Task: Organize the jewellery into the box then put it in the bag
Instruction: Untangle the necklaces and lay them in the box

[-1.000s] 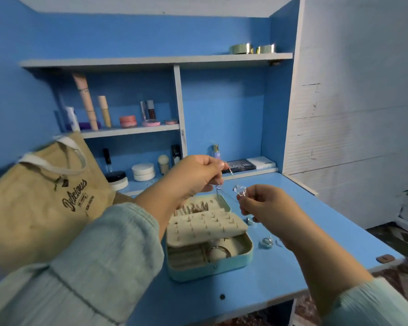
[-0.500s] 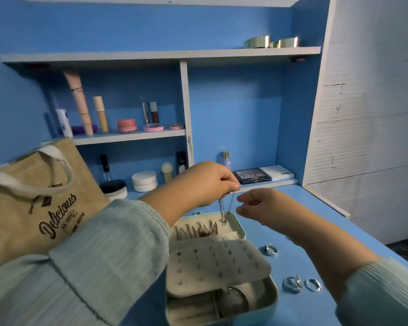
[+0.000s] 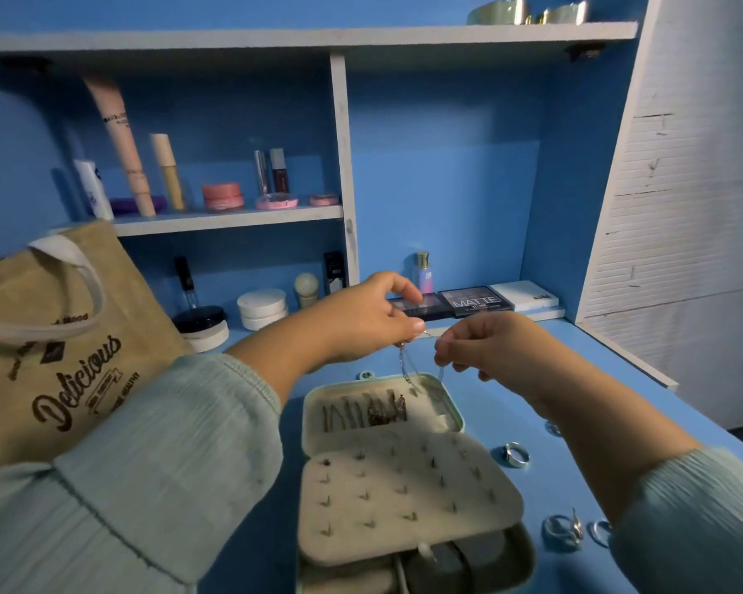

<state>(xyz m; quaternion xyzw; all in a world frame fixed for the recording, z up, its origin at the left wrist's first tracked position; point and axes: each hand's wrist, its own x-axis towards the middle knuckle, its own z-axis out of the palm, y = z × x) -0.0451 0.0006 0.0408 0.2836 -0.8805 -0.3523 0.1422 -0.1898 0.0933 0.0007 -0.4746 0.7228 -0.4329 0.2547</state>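
Cosmetics on blue shelves behind a blue table (image 3: 481,370).

The middle shelf (image 3: 228,219) carries a tall pink tube (image 3: 121,143), a slimmer beige tube (image 3: 169,171), a white bottle (image 3: 93,188), a pink jar (image 3: 222,195) and two lip glosses (image 3: 272,170). Below stand stacked white jars (image 3: 262,308), a black compact (image 3: 199,321), a small brush (image 3: 306,289), a purple perfume bottle (image 3: 423,273), a "MATTE" palette (image 3: 475,301) and a white case (image 3: 524,295). Green tins (image 3: 496,12) sit on the top shelf.

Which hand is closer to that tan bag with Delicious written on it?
The left hand. It is just right of the bag, while the right hand is farther right, beyond the left.
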